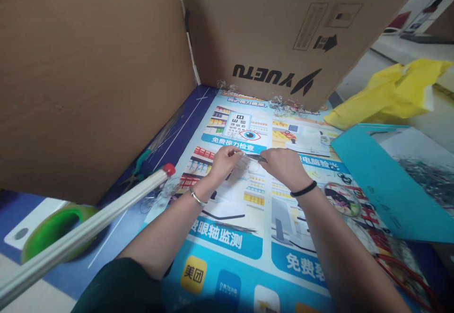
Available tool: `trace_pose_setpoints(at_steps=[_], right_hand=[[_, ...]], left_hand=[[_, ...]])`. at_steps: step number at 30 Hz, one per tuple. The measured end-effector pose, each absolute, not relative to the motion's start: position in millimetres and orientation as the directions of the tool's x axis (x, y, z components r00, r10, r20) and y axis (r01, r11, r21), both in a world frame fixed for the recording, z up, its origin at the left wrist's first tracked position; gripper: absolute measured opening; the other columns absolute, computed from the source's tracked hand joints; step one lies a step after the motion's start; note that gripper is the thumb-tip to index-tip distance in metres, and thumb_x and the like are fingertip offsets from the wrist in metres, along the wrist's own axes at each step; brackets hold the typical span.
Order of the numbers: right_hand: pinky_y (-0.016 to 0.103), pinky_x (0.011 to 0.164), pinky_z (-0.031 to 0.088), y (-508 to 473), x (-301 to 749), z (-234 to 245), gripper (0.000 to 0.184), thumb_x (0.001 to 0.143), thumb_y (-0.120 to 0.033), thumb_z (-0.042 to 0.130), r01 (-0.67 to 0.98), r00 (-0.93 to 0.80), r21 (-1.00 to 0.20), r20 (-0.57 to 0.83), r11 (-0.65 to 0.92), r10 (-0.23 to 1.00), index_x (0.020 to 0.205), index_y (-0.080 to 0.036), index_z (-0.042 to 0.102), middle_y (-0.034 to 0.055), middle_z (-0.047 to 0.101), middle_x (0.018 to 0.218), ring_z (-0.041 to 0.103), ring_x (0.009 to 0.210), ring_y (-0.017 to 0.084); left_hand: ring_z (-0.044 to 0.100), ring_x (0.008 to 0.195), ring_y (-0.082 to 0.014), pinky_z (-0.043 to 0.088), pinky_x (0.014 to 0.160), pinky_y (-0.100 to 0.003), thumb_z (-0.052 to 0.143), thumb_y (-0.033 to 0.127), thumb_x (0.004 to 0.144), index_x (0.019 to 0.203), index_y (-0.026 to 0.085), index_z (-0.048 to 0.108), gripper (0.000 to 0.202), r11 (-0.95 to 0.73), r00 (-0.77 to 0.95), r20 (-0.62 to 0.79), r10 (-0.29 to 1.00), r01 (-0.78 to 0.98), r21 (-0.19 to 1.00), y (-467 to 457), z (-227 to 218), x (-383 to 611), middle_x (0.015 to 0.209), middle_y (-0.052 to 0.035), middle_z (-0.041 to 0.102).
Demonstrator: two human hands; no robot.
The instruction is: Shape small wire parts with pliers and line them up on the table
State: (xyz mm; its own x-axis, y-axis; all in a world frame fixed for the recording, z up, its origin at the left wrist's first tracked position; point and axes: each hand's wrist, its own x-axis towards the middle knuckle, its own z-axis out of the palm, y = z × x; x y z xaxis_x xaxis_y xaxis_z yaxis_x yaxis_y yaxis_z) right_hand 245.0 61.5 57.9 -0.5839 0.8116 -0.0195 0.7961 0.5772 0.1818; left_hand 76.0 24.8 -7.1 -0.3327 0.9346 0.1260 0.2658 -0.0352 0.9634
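My right hand [285,165] is closed around a pair of small pointed pliers [256,157], whose dark jaws point left toward my other hand. My left hand [227,161] pinches with thumb and fingertips at the tip of the jaws. What it pinches seems to be thin wire, too fine to make out clearly. Both hands are close together over a printed poster sheet [227,258] that covers the table. Thin dark wire pieces [230,228] lie on the poster below my left forearm.
Cardboard walls [269,29] enclose the left and back, with wire scraps [283,105] along the base. A white pole [106,213] crosses the left, near green-handled pliers [136,169] and a roll of tape [58,230]. At right are a blue box [372,180] of wire and a yellow bag [390,91].
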Motion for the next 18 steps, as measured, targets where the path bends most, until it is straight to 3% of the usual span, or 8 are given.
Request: trace_pose_setpoints(at_steps=[3, 11, 18], right_hand=[[0.026, 0.061, 0.033, 62.3, 244.5, 56.4, 0.026, 0.084, -0.034, 0.043, 0.802, -0.575, 0.172, -0.036, 0.572, 0.817, 0.083, -0.02, 0.065, 0.0074, 0.068, 0.083, 0.061, 0.078, 0.02], [0.024, 0.059, 0.033, 68.0, 245.1, 52.1, 0.026, 0.082, -0.038, 0.045, 0.837, -0.538, 0.08, -0.061, 0.542, 0.84, 0.088, -0.023, 0.065, 0.0058, 0.069, 0.087, 0.061, 0.08, 0.019], [0.025, 0.058, 0.033, 68.9, 251.7, 55.8, 0.024, 0.08, -0.035, 0.046, 0.814, -0.564, 0.113, -0.081, 0.57, 0.822, 0.081, -0.022, 0.065, 0.0057, 0.068, 0.084, 0.061, 0.079, 0.019]], left_hand=[[0.051, 0.067, -0.0113, 0.041, 0.061, -0.022, 0.06, 0.028, 0.071, 0.073, 0.017, 0.064, 0.011, -0.052, -0.314, 0.144, 0.938, 0.283, 0.958, 24.8, -7.6, 76.0, 0.072, -0.0009, 0.06], [0.045, 0.055, -0.0084, 0.037, 0.054, -0.021, 0.055, 0.031, 0.074, 0.071, 0.017, 0.06, 0.015, -0.021, -0.291, 0.084, 0.953, 0.214, 0.977, 24.4, -7.7, 76.0, 0.059, 0.0034, 0.051], [0.045, 0.055, -0.0087, 0.037, 0.053, -0.02, 0.056, 0.031, 0.073, 0.069, 0.017, 0.059, 0.014, -0.021, -0.327, 0.091, 0.941, 0.211, 0.977, 24.7, -8.6, 74.9, 0.058, 0.0035, 0.05]])
